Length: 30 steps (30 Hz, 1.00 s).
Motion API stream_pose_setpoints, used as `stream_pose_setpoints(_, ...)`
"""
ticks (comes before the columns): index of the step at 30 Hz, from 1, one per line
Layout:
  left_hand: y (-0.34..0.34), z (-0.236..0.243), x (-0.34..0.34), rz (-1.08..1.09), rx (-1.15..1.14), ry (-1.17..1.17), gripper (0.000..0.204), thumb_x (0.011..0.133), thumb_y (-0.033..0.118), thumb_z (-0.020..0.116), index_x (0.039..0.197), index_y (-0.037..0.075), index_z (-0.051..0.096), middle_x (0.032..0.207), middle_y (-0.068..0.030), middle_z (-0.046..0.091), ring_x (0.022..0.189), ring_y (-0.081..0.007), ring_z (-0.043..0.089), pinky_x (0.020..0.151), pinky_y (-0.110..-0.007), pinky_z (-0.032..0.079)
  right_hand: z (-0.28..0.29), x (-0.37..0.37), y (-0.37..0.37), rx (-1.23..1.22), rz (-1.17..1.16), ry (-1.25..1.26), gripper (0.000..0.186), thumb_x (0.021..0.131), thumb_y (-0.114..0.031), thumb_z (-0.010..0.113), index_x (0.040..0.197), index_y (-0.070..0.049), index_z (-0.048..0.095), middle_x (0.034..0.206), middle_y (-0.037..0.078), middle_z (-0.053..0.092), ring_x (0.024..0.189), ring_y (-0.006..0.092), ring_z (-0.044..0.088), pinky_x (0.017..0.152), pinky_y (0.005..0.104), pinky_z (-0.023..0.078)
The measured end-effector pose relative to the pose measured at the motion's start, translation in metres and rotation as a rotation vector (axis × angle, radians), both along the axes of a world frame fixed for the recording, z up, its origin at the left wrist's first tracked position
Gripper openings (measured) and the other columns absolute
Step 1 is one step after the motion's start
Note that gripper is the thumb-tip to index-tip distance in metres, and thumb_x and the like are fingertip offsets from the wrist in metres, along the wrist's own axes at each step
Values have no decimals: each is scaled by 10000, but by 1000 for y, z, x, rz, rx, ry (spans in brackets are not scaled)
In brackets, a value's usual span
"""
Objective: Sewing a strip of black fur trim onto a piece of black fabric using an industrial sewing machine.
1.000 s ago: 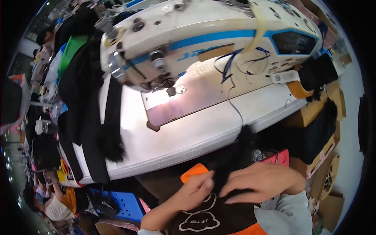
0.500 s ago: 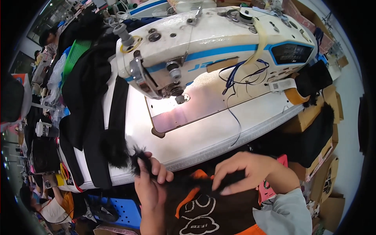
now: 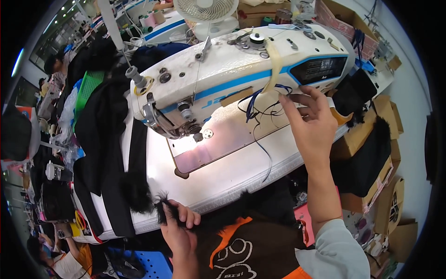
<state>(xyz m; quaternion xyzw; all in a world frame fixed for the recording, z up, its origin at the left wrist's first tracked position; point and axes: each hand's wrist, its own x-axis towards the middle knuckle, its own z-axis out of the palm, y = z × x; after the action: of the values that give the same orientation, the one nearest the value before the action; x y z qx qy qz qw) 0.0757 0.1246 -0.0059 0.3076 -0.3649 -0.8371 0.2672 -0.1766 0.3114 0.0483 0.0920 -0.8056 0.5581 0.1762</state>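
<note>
My left hand (image 3: 179, 228) grips a piece of black fur trim (image 3: 165, 207) at the table's front edge, above brown cloth (image 3: 283, 230) with orange edging. My right hand (image 3: 306, 114) is raised at the white sewing machine (image 3: 223, 79), fingers curled by dark ribbons (image 3: 253, 104); what is in them I cannot make out. The lit needle plate (image 3: 204, 146) lies under the machine head. Black garments with fur (image 3: 100, 149) hang over the table's left end.
A green basket (image 3: 86, 90), a fan (image 3: 206, 10) and cardboard boxes (image 3: 392, 235) stand around the white table (image 3: 232, 179). A blue crate (image 3: 144, 262) is low at left. A co-worker (image 3: 60, 258) works at lower left; another person (image 3: 53, 67) is at upper left.
My right hand has left the fur and brown cloth and moved up to the ribbons on the machine. My left hand moved leftward and holds the fur near the table edge. The view has shifted.
</note>
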Motion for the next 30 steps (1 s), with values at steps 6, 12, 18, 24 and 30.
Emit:
stream_pose_setpoints(6, 7, 1, -4, -45, -25, 1, 293, 1112, 354, 478, 1080, 75, 561, 712, -11, 421, 575, -135, 384, 585, -331, 384, -6, -9, -9, 58, 36, 96, 269, 885, -75, 806, 1056, 53, 642, 953, 116, 756, 776, 128, 721, 679, 230, 552)
stream_pose_setpoints(12, 13, -2, -9, -75, 13, 19, 301, 1108, 363, 485, 1076, 74, 564, 717, -8, 425, 587, -134, 391, 598, -330, 389, -19, -19, 8, -160, 109, 57, 193, 910, -19, 752, 1063, 70, 675, 902, 111, 759, 785, 127, 730, 704, 236, 558)
stream_pose_setpoints(18, -6, -4, 7, 39, -16, -37, 334, 1113, 386, 466, 1098, 68, 564, 693, 0, 412, 543, -107, 346, 519, -277, 315, -28, 32, 112, 149, 438, -468, 77, 859, -9, 732, 860, 68, 728, 778, 112, 732, 687, 155, 699, 657, 261, 549)
stream_pose_setpoints(24, -9, -10, -8, -73, 235, 66, 453, 1075, 534, 438, 1116, 114, 602, 682, 14, 383, 519, -100, 313, 513, -272, 273, -205, 94, 243, 1075, 423, -671, 202, 873, -22, 726, 1056, 63, 715, 794, 194, 737, 694, 275, 740, 692, 347, 592)
stream_pose_setpoints(30, 0, 1, -20, -135, 264, 210, 325, 1103, 414, 416, 1168, 160, 608, 772, 23, 423, 604, -102, 363, 591, -276, 316, -78, 77, 132, 764, 929, -807, 207, 885, -17, 682, 1079, 45, 720, 957, 213, 748, 798, 238, 754, 678, 371, 572)
